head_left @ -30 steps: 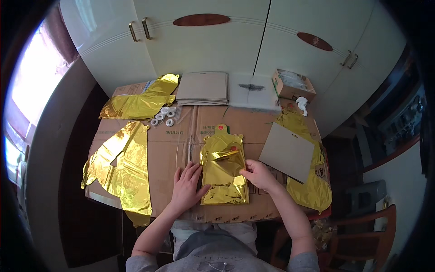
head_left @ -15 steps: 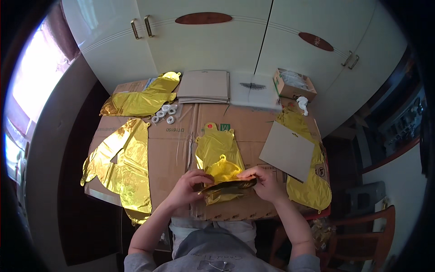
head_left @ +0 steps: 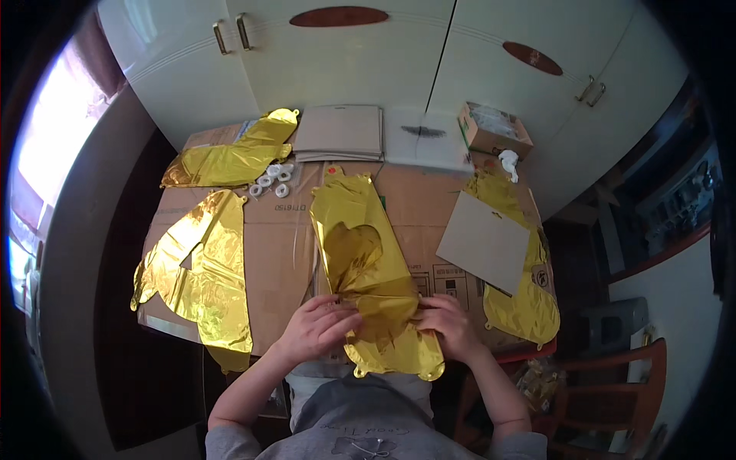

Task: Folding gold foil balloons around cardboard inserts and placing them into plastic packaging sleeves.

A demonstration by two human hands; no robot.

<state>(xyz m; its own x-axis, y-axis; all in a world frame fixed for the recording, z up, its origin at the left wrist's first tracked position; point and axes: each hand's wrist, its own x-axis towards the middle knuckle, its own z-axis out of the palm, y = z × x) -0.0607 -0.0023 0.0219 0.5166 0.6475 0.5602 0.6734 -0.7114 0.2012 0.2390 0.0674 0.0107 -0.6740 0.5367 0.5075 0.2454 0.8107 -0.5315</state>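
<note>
Since half a second ago, both hands have drawn closer together over the gold foil balloon (head_left: 368, 268), and its lower part now bunches between them instead of lying folded flat. That balloon lies on the cardboard sheet (head_left: 284, 230) covering the desk, its top pointing away from the person and its lower lobes overhanging the near edge of the cardboard. Left hand (head_left: 316, 330) is pinching the crumpled foil at the balloon's left edge, fingers curled in. Right hand (head_left: 448, 326) is gripping the balloon's right edge, knuckles up. Both forearms rise from the lower edge, elbows out. Judged from its creases and shine, the foil is light, limp, slippery and easily torn; the seamed edges look the safest hold.
</note>
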